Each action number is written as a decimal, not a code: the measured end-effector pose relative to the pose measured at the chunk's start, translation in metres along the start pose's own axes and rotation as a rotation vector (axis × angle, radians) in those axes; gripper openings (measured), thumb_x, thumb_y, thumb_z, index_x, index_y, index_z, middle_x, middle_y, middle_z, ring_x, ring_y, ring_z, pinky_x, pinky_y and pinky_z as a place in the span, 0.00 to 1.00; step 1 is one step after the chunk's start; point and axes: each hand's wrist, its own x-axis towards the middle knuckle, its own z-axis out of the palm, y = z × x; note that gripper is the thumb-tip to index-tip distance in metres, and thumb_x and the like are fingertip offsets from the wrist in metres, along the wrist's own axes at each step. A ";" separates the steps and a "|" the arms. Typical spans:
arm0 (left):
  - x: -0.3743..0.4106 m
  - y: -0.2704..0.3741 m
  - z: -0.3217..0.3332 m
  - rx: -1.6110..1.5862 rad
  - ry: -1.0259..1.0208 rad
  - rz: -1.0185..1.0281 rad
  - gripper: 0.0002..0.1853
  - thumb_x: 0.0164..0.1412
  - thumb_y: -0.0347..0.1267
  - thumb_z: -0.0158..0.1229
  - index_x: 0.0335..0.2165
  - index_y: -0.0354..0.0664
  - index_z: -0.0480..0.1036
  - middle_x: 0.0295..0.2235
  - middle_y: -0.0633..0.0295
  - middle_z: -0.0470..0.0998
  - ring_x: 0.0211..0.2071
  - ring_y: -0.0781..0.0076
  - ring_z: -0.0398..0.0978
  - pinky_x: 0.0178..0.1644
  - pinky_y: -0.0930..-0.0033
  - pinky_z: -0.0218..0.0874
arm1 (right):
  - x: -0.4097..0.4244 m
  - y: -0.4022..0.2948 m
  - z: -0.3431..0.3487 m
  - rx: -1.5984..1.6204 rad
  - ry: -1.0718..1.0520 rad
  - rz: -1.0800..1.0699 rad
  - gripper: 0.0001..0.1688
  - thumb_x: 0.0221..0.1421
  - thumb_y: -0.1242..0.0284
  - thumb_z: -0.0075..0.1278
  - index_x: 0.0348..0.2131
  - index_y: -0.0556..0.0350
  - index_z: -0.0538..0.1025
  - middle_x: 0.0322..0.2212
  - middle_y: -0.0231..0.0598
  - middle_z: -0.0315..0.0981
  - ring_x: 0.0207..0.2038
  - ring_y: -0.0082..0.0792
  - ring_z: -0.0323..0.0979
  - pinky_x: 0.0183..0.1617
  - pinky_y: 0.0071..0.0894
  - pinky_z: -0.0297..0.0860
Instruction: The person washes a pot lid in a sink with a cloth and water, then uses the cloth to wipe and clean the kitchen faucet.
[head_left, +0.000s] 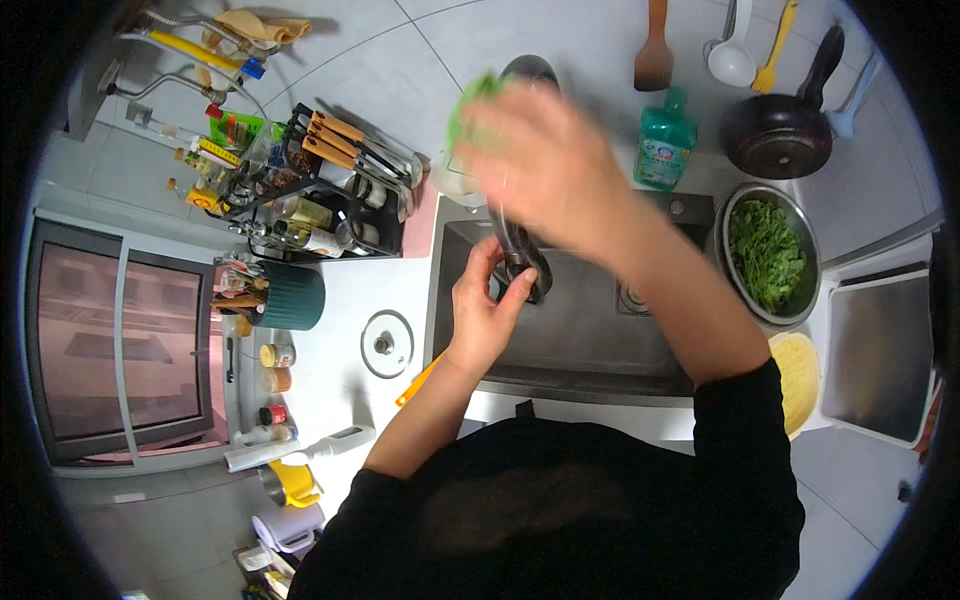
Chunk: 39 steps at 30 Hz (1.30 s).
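My left hand (480, 304) is at the outlet end of a dark kitchen faucet (517, 240), thumb on one side and fingers on the other, over a grey sink (592, 322). Motion blurs my right hand (547, 165), which is raised above the faucet's base at the back of the sink. A bright green thing (472, 112) shows beside its fingertips, too blurred to name; whether the hand holds it I cannot tell. Just below that lies a white rounded object (454, 180), partly hidden by the hand.
To the right stand a steel bowl of leafy greens (765, 255) and a yellow basin (796, 382). Behind are a green detergent bottle (665, 146) and a hanging frying pan (780, 139). On the left are a black seasoning rack (300, 187), a glass lid (387, 343) and a green utensil holder (292, 296).
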 end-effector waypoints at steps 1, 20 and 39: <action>0.004 0.009 0.000 -0.021 -0.019 -0.012 0.22 0.52 0.26 0.62 0.45 0.31 0.66 0.37 0.53 0.76 0.40 0.69 0.74 0.46 0.71 0.63 | 0.013 0.027 -0.001 0.042 -0.025 0.062 0.13 0.43 0.70 0.55 0.34 0.51 0.78 0.44 0.35 0.70 0.46 0.39 0.67 0.49 0.37 0.66; 0.013 0.016 0.001 -0.167 -0.029 -0.095 0.14 0.51 0.20 0.60 0.39 0.33 0.70 0.33 0.64 0.76 0.37 0.80 0.71 0.45 0.76 0.62 | 0.027 0.038 -0.008 0.257 -0.153 0.061 0.06 0.46 0.71 0.50 0.27 0.51 0.77 0.36 0.35 0.72 0.40 0.45 0.67 0.43 0.42 0.65; 0.013 0.013 0.005 -0.225 0.016 -0.072 0.18 0.47 0.22 0.63 0.41 0.34 0.73 0.32 0.64 0.78 0.35 0.83 0.72 0.43 0.77 0.62 | -0.038 0.148 0.076 1.368 -0.104 1.329 0.20 0.61 0.60 0.41 0.35 0.57 0.76 0.31 0.29 0.72 0.37 0.23 0.67 0.45 0.26 0.62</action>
